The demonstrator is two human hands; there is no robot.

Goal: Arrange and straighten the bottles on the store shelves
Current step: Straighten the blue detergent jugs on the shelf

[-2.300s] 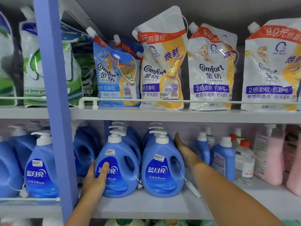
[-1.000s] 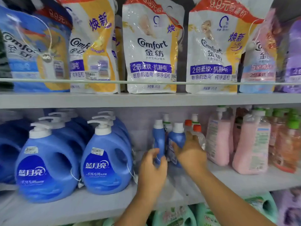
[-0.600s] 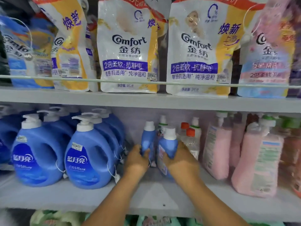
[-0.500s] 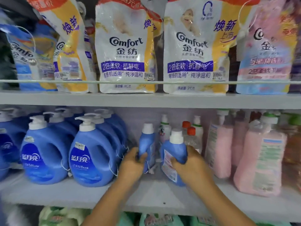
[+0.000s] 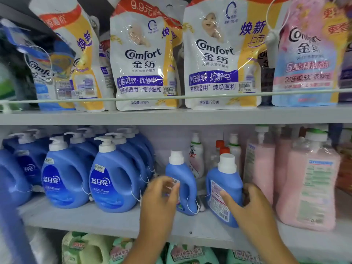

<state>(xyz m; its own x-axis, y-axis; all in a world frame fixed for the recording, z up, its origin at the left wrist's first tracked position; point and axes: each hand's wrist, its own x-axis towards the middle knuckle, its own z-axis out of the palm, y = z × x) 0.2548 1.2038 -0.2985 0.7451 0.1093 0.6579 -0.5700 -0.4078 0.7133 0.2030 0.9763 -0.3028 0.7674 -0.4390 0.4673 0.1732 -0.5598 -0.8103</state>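
Two small blue bottles with white caps stand on the middle shelf. My left hand, blurred, is curled around the left side of the left small blue bottle, fingers on its label. My right hand grips the right small blue bottle, thumb across its white back label, fingers behind its right side. That bottle stands closer to the shelf's front edge, with its label turned toward the left. A gap separates the two bottles.
Large blue pump jugs fill the shelf to the left; pink pump bottles stand to the right. A white bottle and red-capped clear bottles stand behind. Comfort pouches sit above behind a rail; green bottles below.
Both hands went from the large blue jugs to the two small blue bottles. The right bottle has come forward and rightward, widening the gap between the two.
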